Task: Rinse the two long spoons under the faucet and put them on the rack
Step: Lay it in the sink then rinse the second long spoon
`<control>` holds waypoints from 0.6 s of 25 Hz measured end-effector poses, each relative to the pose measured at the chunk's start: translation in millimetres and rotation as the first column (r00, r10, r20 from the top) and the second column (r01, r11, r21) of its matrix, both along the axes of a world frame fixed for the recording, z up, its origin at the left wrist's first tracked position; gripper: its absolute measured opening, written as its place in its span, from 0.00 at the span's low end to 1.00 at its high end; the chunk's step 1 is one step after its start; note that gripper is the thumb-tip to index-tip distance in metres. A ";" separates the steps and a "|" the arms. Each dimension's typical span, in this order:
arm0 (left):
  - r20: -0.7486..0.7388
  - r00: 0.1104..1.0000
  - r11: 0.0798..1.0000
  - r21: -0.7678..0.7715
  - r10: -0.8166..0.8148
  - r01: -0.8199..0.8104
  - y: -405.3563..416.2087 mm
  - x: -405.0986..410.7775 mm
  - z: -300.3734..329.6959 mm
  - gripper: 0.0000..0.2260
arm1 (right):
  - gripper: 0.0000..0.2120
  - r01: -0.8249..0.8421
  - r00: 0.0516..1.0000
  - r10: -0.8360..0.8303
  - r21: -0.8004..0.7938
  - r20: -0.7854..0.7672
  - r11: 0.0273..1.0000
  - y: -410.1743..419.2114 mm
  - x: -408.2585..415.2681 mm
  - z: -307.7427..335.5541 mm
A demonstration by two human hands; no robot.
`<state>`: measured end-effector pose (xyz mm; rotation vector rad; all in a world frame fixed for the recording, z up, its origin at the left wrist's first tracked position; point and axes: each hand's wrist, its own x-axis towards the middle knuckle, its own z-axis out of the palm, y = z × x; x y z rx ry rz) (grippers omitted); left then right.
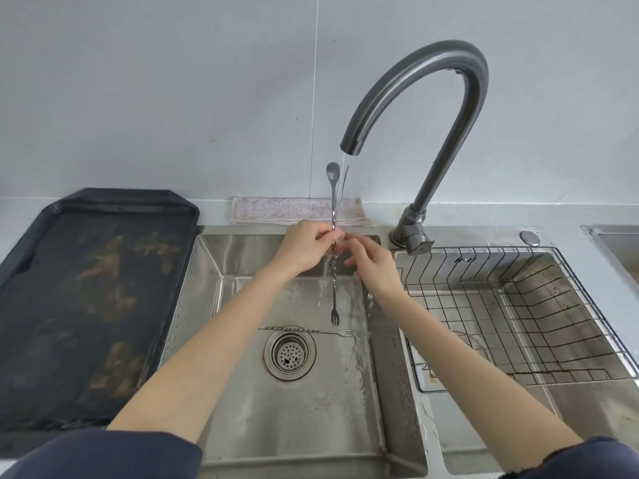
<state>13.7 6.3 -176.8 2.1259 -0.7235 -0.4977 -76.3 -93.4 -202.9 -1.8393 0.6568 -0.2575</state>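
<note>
My left hand (304, 248) pinches the twisted middle of a long metal spoon (333, 202) held upright, bowl at the top and small fork end pointing down. Water runs from the curved faucet (428, 108) past the spoon and over my fingers. My right hand (375, 261) is beside the shaft under the stream, fingers spread and touching it lightly. A second long spoon (304, 330) lies flat on the left sink's floor (311, 409), just behind the drain. The wire rack (511, 305) sits in the right basin with nothing on it.
A dark stained baking tray (86, 299) lies on the counter left of the sink. A folded cloth (276, 210) rests behind the sink against the wall. The drain strainer (289, 354) is in the left basin. Another basin edge (615, 243) shows at far right.
</note>
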 end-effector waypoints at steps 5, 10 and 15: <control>-0.311 0.950 0.970 -0.219 0.036 -0.108 -2.7 -3.0 3.4 0.06 | 0.11 -0.124 0.985 0.113 -0.085 -0.133 0.989 10.0 -15.9 -27.5; -0.412 0.908 0.934 -0.291 0.075 -0.209 0.1 -1.4 1.4 0.09 | 0.09 -0.108 0.976 0.079 -0.137 -0.202 0.985 9.4 -20.3 -42.0; -0.404 0.897 0.920 -0.253 0.182 -0.301 13.4 13.9 -8.9 0.12 | 0.10 -0.137 0.937 0.064 -0.192 -0.342 0.972 10.4 -28.4 -61.1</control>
